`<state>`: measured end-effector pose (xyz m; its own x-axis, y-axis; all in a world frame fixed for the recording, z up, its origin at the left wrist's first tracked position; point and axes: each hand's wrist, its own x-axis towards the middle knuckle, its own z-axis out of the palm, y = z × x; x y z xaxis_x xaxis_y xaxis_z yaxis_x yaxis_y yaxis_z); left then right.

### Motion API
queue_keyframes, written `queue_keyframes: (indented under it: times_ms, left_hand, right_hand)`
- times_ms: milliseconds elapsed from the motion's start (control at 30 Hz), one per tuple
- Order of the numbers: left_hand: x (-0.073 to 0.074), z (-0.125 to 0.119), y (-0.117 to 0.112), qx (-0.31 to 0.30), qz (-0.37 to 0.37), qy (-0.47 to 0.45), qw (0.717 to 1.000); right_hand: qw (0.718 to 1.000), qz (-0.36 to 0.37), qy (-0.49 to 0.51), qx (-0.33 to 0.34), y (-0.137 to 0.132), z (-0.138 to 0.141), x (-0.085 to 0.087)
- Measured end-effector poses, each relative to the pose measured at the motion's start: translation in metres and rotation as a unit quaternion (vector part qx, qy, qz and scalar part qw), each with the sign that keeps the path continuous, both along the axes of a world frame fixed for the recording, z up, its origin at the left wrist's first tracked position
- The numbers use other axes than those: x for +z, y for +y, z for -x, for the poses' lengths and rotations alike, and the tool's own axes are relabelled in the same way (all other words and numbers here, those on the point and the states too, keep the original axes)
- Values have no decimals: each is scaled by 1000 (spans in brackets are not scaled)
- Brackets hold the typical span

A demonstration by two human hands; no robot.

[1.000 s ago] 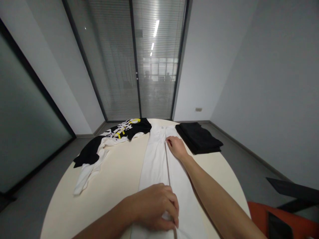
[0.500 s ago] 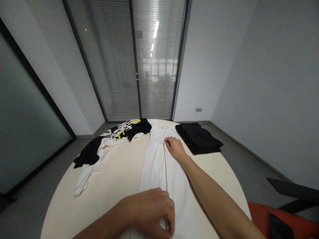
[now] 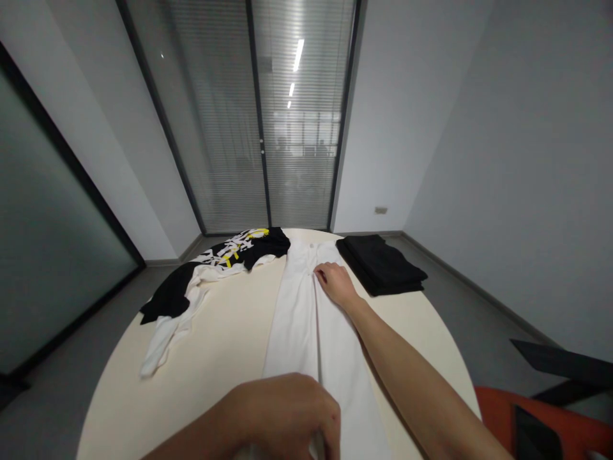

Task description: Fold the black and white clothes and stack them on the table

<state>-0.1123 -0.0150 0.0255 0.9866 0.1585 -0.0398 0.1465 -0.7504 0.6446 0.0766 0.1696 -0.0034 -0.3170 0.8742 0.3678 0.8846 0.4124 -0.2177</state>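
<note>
White trousers [image 3: 292, 326] lie lengthwise on the round table, waistband at the far side and legs toward me. My right hand [image 3: 335, 282] is over their upper part just below the button, thumb and fingers pinched on the cloth. Low in the picture, my left hand [image 3: 292, 412] bends down over the near part of the legs with curled fingers closed on the trousers. Its fingertips are cut off by the bottom edge.
A folded black garment [image 3: 383, 265] lies right of the waistband. At the far left of the cream table [image 3: 230, 332] are a black top with white and yellow print [image 3: 230, 249] and a white garment [image 3: 165, 342]. A red chair [image 3: 498, 415] stands at the right.
My left hand has moved slightly lower and toward me, its fingertips passing out of the picture. My right hand keeps its place on the trousers.
</note>
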Motion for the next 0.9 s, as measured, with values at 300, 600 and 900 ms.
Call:
queue_keyframes:
  times_ms: [300,600,900]
  left_hand:
    - [-5,-17,-16,-43,-109,-59,991]
    - [-70,-47,-36,25,-359,-120,925]
    - [-56,-48,-42,11,-371,-136,919]
  right_hand:
    - [998,27,45,43,-1,-4,-9]
    - [993,27,67,95,-6,-14,-14]
    - [984,41,62,159,-12,-25,-14]
